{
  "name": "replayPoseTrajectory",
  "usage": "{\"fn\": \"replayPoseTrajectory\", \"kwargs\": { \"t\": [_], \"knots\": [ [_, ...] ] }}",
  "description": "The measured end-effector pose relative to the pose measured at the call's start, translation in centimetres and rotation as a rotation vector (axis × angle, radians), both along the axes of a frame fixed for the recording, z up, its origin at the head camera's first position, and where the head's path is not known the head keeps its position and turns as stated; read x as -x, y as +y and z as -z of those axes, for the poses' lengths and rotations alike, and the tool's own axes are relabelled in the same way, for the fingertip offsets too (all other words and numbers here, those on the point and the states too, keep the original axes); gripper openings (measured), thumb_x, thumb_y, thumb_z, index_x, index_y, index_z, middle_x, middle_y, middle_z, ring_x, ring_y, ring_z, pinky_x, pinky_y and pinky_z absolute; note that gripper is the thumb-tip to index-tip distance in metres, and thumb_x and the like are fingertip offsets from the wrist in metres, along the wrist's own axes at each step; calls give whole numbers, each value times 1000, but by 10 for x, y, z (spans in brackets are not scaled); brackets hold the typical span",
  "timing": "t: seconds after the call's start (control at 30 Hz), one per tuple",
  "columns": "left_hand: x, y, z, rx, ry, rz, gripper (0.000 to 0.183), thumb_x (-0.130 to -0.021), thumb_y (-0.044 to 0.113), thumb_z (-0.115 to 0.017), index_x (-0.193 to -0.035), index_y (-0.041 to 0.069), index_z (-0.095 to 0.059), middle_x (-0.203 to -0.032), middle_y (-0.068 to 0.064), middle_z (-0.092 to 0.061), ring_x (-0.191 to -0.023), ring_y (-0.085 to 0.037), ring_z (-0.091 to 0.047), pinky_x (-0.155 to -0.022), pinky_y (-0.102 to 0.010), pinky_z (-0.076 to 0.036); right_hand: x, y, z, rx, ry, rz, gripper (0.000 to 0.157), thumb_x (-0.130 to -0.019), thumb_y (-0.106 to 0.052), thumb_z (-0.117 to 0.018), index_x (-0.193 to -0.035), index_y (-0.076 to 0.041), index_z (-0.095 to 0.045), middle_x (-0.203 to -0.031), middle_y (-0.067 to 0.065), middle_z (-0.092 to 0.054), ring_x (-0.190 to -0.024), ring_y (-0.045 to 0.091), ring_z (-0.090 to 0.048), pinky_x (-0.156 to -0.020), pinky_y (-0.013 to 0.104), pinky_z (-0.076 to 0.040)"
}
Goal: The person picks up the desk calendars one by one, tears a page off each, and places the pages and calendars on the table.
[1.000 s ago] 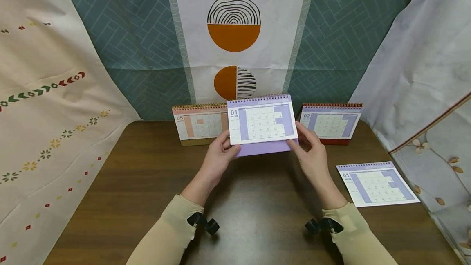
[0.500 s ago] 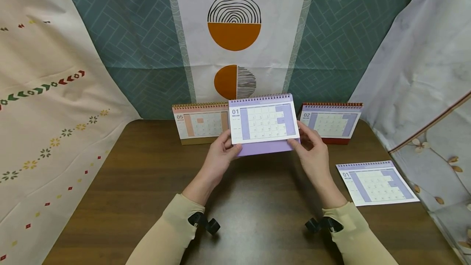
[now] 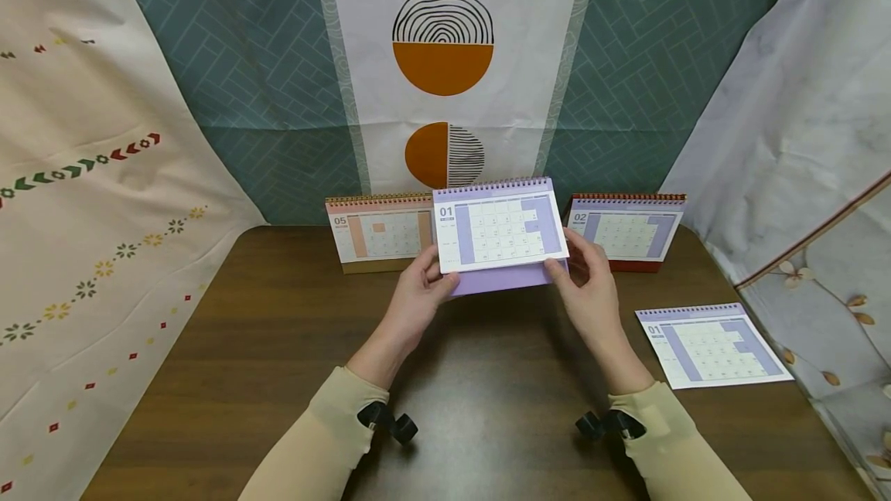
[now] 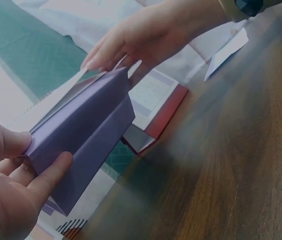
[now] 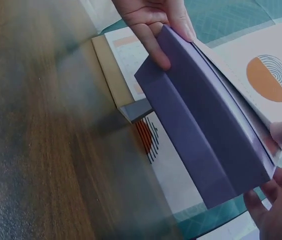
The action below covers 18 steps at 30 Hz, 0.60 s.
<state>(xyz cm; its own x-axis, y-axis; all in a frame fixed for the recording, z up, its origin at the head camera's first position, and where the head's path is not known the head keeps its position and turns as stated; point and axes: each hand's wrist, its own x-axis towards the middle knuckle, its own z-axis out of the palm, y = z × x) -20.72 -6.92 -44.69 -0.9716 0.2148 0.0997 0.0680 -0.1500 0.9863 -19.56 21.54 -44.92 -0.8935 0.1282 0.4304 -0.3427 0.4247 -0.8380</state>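
Both hands hold a purple desk calendar (image 3: 500,226), showing an 01 page, above the back middle of the table. My left hand (image 3: 415,296) grips its lower left corner, thumb on the front and fingers beneath, as the left wrist view shows with the purple base (image 4: 88,120). At the lower right corner, my right hand (image 3: 592,284) has its thumb at the edge of the page and fingers behind. In the right wrist view, the white pages (image 5: 231,82) stand a little apart from the purple backing near the right thumb (image 5: 281,131).
Behind the held calendar stand a gold-based calendar (image 3: 379,234) with an 05 page, left, and a red-based one (image 3: 623,230) with an 02 page, right. A loose 01 calendar sheet (image 3: 715,346) lies on the table's (image 3: 278,377) right side. Patterned cloths (image 3: 264,60) hang around.
The held calendar has shifted slightly to the right. The lower right corner of its front page has risen a little with my right thumb. My left hand keeps its grip.
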Motion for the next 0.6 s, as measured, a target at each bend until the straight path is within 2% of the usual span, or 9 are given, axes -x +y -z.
{"fn": "replayPoseTrajectory", "kwargs": {
  "t": [0.23, 0.47, 0.6],
  "knots": [
    [0, 1, 1, 9, -5, -3, 53, -109, -7, -62, -159, 5, -52, -139, -19, -73, -109, -20, -75, -91, -30, -61, 0, 1, 1, -27, 51, 12, 58, -105, -18, -79, -158, -16, -59, -144, 12, -56, -129, 18, -54, -105, 19, -47],
    [-1, 2, 2, 21, 10, 7, 54, -109, -8, -62, -160, 5, -51, -140, -19, -73, -109, -21, -75, -91, -30, -61, 0, -1, -1, -53, 31, 16, 51, -105, -16, -77, -154, -10, -62, -148, 15, -53, -128, 28, -55, -108, 24, -47],
    [-1, 3, 2, 28, 20, 21, 55, -109, -7, -62, -162, 5, -49, -141, -19, -72, -111, -22, -75, -93, -30, -61, -1, -1, -2, -68, 11, 49, 50, -105, -15, -77, -153, -10, -63, -148, 14, -54, -126, 30, -58, -106, 24, -48]
  ]
}}
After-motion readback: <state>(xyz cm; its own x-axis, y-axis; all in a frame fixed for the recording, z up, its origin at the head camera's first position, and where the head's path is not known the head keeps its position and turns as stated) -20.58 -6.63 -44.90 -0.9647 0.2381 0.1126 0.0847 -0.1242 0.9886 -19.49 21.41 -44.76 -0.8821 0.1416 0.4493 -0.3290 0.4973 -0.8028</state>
